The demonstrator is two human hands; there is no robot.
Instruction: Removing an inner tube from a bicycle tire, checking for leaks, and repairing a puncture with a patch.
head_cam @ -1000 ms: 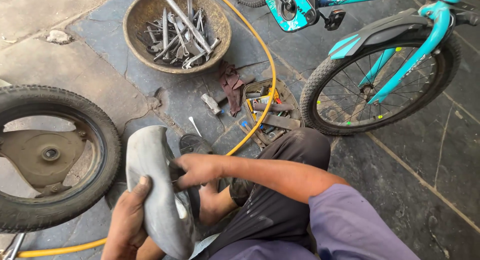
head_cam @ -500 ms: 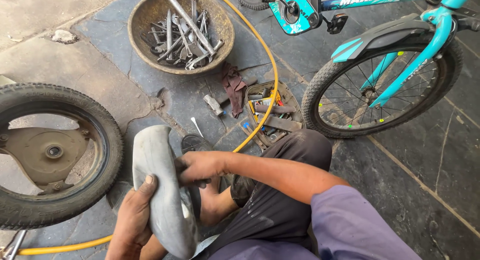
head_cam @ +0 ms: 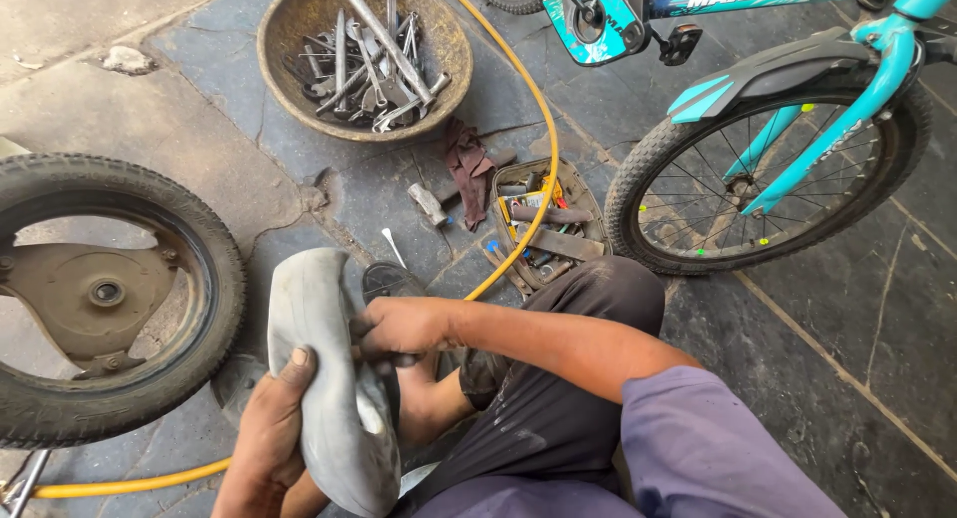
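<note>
A grey inner tube (head_cam: pixel 324 378) is being gripped from below by the left hand (head_cam: pixel 269 428) and pinched at its side by the right hand (head_cam: pixel 399 329), already out of the motorcycle tyre (head_cam: pixel 214 309) lying just beside it on the stone floor (head_cam: pixel 797 378).

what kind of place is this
Most likely a roadside tyre and cycle repair spot on stone paving. A bowl of spanners, a wheel with tyre and a bicycle surround the person, whose left hand and right hand hold a grey inner tube.
</note>
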